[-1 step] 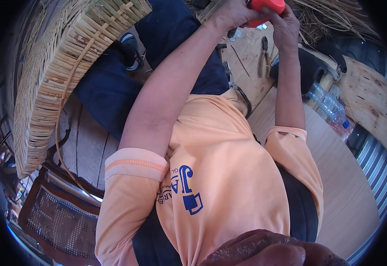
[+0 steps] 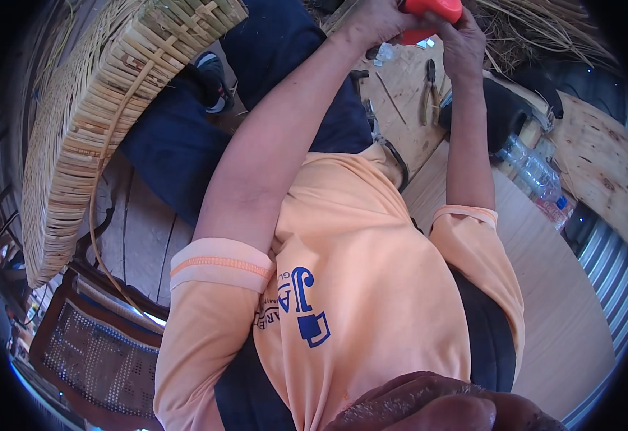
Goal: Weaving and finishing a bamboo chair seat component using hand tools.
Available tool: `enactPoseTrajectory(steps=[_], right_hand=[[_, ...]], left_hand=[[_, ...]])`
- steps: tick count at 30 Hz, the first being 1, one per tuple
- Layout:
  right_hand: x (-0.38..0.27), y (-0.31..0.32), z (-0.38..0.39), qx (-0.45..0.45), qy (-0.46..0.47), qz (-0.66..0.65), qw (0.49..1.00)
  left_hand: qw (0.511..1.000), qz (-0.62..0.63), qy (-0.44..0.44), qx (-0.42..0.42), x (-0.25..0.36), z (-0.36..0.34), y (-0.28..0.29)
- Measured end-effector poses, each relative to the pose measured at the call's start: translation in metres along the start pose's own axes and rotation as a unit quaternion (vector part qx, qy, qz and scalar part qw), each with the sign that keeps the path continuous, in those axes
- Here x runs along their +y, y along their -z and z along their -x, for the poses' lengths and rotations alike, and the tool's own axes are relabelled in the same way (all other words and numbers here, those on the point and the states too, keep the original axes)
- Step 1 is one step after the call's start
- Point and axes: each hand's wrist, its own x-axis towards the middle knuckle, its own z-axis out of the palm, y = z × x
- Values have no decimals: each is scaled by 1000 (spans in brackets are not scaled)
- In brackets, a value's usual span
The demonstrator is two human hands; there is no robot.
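At the top edge of the view, both of my hands are closed around a smooth, bright red object. Its shape is partly cut off and covered by fingers, so its kind cannot be made out. My left hand grips it from the left, and my right hand wraps its right side. Below them lies a wooden board. On it, pliers with yellowish handles rest near my right wrist, beside a thin stick. Small clear scraps lie just under my left hand.
A large woven cane piece stands at the left, a loose strand hanging from it. A perforated-back chair is at lower left. Clear plastic bottles and a plywood sheet lie on the right. Loose cane strips pile up at top right.
Both hands keep their hold on the red object, almost unmoved. A little more of the clear scraps below my left hand shows.
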Motion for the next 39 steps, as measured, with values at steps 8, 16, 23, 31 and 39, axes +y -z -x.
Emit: enactPoseTrajectory(steps=[8,16,23,31,39], right_hand=[[20,0,-5,-21,55,181,982],[11,2,-1,-57,27,154,986],[5,9,2,-94,4,153,984],[2,12,0,-79,-7,284,956],[1,10,4,-81,-14,235,969]], left_hand=[[980,-165,-55,95,-20,6,-2],[998,22,40,33,-18,15,11],[998,17,61,4,-18,16,11],[999,2,37,13,-21,14,13],[998,24,48,15,-18,18,8]])
